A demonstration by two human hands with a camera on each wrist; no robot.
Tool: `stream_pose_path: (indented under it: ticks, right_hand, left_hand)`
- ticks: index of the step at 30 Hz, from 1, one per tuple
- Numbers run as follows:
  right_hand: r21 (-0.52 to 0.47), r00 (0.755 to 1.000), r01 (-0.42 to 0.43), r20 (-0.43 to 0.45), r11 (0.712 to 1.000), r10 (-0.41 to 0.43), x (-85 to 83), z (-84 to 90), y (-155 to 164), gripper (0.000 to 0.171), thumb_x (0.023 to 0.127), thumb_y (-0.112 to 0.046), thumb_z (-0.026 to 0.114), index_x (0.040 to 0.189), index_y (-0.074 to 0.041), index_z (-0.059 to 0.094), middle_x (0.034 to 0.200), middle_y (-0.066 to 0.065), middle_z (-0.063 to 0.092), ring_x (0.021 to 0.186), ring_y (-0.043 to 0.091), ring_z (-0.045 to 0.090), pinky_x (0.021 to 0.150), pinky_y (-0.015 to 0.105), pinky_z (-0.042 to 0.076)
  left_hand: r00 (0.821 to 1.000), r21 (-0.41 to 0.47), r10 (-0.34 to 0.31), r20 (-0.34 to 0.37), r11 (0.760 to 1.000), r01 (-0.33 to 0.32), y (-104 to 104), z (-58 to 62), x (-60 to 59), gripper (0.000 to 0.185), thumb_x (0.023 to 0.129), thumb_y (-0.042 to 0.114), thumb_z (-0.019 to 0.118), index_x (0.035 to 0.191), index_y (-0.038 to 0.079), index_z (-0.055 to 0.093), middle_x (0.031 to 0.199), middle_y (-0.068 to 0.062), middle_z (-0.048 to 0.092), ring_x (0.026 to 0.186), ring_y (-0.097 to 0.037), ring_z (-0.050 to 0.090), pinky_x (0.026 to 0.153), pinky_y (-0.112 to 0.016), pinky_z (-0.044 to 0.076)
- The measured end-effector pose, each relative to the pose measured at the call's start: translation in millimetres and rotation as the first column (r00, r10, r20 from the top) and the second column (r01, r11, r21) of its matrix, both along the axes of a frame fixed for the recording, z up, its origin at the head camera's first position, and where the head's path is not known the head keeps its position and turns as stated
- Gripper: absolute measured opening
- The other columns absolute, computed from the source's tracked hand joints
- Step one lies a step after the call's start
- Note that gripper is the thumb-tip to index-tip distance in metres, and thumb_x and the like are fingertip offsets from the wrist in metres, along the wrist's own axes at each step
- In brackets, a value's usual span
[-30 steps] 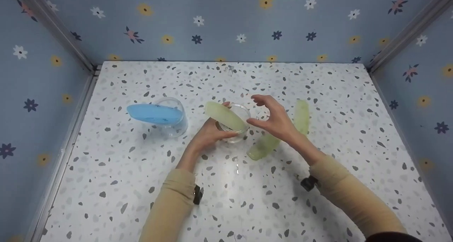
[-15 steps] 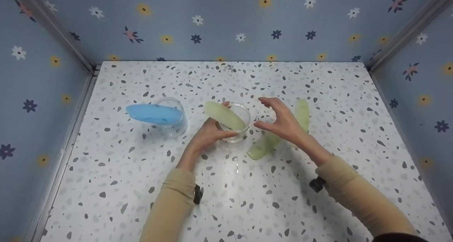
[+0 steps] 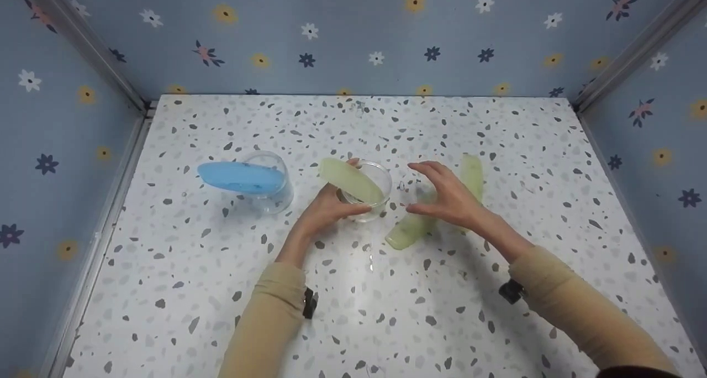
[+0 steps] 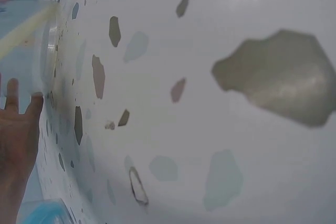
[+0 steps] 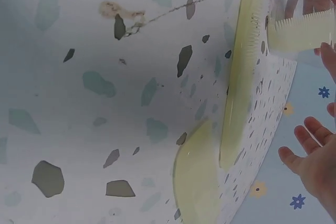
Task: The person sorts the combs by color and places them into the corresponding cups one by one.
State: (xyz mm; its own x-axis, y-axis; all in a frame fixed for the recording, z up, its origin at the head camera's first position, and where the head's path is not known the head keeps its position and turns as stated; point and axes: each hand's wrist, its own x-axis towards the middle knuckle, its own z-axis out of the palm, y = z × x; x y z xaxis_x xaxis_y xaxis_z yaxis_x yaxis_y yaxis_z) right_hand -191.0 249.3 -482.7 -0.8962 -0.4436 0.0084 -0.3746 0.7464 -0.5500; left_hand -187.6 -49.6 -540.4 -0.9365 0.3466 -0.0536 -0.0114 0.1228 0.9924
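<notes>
In the head view my left hand point(image 3: 323, 209) grips a clear plastic cup point(image 3: 383, 176) from its left side, fingers behind and thumb in front. A pale yellow-green comb point(image 3: 353, 180) leans in that cup, one end sticking out over the rim; its teeth show in the right wrist view. My right hand point(image 3: 453, 201) is empty, fingers and thumb spread apart, over two more yellow-green combs on the table, one nearer point(image 3: 406, 235) and one farther point(image 3: 472, 176). It partly hides both. The right wrist view shows the toothed comb point(image 5: 241, 77) and the other comb point(image 5: 198, 177) lying close together.
A second clear cup point(image 3: 281, 200) stands to the left with a blue comb point(image 3: 240, 178) leaning out over its left side. The speckled white table point(image 3: 353, 323) is bounded by flowered blue walls point(image 3: 353, 35) at the back and both sides.
My right hand has drawn away from the cup, to the right and slightly toward me, staying spread. My left hand, the cup and the combs stay where they were.
</notes>
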Motion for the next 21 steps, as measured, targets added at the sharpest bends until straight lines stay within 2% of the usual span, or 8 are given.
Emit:
stream_pose_path:
  ticks: [4,12,21]
  right_hand:
    - [0.028,1.0,-0.024,0.02,0.999,0.024,1.4,-0.5,4,0.091,0.08,-0.044,0.087,0.157,-0.027,0.041,0.159,0.013,0.042,0.147,0.036,0.043,0.119,0.059,0.041]
    - [0.093,0.994,-0.107,0.028,0.99,0.104,4.6,-3.3,10,0.094,0.077,-0.04,0.089,0.157,-0.025,0.042,0.158,0.012,0.044,0.147,0.036,0.042,0.122,0.058,0.038]
    - [0.172,0.979,-0.204,0.032,0.964,0.201,11.0,-12.8,13,0.091,0.076,-0.036,0.09,0.155,-0.025,0.046,0.156,0.011,0.047,0.146,0.035,0.044,0.123,0.055,0.037]
  left_hand:
    - [1.0,0.002,0.004,0.005,1.0,-0.004,0,0.8,0.4,0.106,0.075,0.027,0.092,0.16,0.039,0.03,0.163,0.011,0.041,0.156,-0.016,0.031,0.133,-0.046,0.012]
    - [1.0,-0.01,0.005,-0.009,1.0,-0.005,0,2.3,1.3,0.107,0.075,0.028,0.092,0.161,0.036,0.029,0.165,0.009,0.039,0.157,-0.018,0.029,0.134,-0.047,0.011]
    - [1.0,-0.032,0.0,-0.02,0.999,-0.001,-1,1.1,0.3,0.104,0.077,0.026,0.091,0.161,0.033,0.029,0.163,0.007,0.041,0.156,-0.017,0.032,0.133,-0.044,0.014]
